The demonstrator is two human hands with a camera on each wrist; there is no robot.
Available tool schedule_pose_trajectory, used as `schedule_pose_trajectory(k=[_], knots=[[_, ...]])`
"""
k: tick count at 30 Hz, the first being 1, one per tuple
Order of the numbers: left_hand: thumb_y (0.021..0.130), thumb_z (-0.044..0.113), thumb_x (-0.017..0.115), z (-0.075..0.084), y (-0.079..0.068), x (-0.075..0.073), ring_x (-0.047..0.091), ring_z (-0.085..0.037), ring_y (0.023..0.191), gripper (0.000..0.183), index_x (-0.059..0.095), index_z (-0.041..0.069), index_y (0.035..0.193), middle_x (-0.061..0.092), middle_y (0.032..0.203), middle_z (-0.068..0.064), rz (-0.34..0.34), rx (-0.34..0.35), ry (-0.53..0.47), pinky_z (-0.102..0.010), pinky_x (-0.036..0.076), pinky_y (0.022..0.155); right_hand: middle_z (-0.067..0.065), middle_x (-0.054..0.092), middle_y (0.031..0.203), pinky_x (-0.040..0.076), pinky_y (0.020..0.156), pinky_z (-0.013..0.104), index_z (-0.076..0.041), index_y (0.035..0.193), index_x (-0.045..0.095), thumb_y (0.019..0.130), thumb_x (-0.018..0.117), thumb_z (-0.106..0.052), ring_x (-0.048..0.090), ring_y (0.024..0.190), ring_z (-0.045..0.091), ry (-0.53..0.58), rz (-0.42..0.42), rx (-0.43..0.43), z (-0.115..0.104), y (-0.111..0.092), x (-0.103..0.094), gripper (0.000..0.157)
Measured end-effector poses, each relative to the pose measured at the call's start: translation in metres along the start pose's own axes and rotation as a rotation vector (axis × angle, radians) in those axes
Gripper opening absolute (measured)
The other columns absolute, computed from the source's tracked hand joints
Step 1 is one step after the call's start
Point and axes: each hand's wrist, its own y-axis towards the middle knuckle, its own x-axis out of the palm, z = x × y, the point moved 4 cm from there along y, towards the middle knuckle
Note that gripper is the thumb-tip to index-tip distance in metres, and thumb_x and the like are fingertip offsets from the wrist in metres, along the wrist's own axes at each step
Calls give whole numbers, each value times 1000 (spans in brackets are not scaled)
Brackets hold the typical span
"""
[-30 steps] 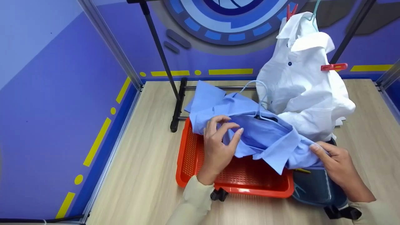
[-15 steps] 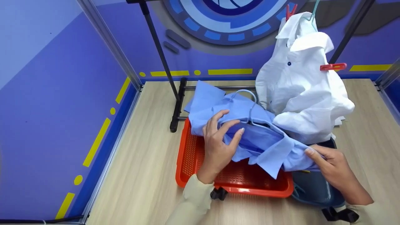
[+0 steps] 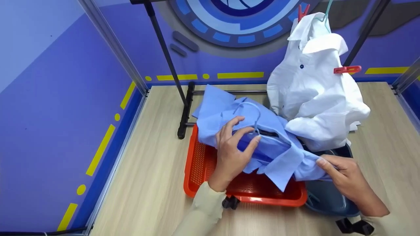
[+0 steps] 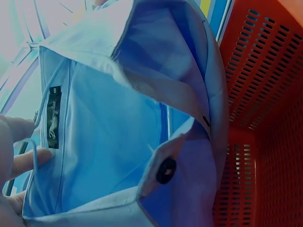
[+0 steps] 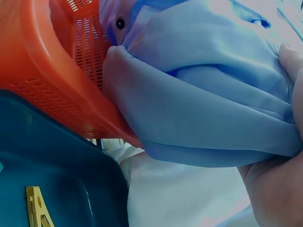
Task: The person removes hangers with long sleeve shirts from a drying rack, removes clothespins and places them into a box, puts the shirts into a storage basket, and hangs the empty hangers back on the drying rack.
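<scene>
A light blue shirt [image 3: 282, 164] hangs partly over the red basket, its collar spread. A pale blue hanger [image 3: 257, 114] sits inside it, hook rising out of the neck; black label visible in the left wrist view. My right hand [image 3: 347, 180] grips the shirt at its right shoulder, thumb on top of bunched cloth. My left hand [image 3: 233, 154] is at the collar with fingers loosely curved and spread; the hanger's neck lies between index finger and thumb. In the left wrist view those fingertips [image 4: 42, 156] show beside the wire at the collar.
Below the shirt stands a perforated red basket [image 3: 193, 183], with a dark teal basin [image 3: 328, 200] to its right. A yellow clothespin [image 5: 35, 205] lies in that basin. Behind, a white shirt [image 3: 321, 95] hangs with red clothespins [image 3: 347, 69]. A black rack [image 3: 167, 52] stands at the back.
My right hand has drawn the blue shirt and hanger left and slightly down, so the hanger's hook has come to my left fingertips. The left hand has kept nearly the same place and shape.
</scene>
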Motion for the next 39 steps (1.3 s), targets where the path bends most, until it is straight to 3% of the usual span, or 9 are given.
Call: schedule_pose_trajectory(k=[9, 21, 29, 35, 39], knots=[[85, 43, 58, 4, 2, 4, 45, -7, 112, 29, 60, 19, 69, 54, 115, 8, 16, 12, 24, -34, 30, 94, -6, 55, 67, 36, 55, 11, -5, 74, 66, 70, 53, 26, 48, 62, -2, -53, -10, -52, 6, -4, 2, 34], [90, 32, 55, 2, 1, 3, 48, -6, 110, 26, 55, 17, 68, 55, 112, 6, 44, 20, 3, -32, 30, 89, -4, 64, 83, 42, 72, 10, 7, 81, 66, 74, 48, 26, 54, 76, 1, 6, 60, -75, -4, 1, 0, 27], [93, 26, 50, -1, 1, -1, 48, -9, 109, 19, 55, 16, 78, 53, 113, 1, 35, 4, -52, -29, 33, 88, -10, 66, 98, 43, 83, 14, 14, 88, 64, 79, 45, 24, 60, 91, 1, 27, 140, 25, 5, -3, -6, 23], [94, 21, 48, -6, 4, -7, 48, -9, 108, 16, 56, 12, 83, 52, 113, -3, 49, 23, -134, -25, 39, 96, -13, 68, 95, 44, 81, 10, 18, 96, 61, 88, 46, 10, 61, 89, -3, 95, 257, 243, 10, -6, -18, 19], [94, 20, 49, -8, 6, -10, 47, -8, 111, 15, 56, 12, 85, 50, 116, -3, 12, 29, -170, -25, 39, 99, -14, 68, 94, 44, 79, 9, 18, 100, 60, 90, 46, 4, 62, 86, -4, 94, 280, 308, 10, -5, -21, 22]])
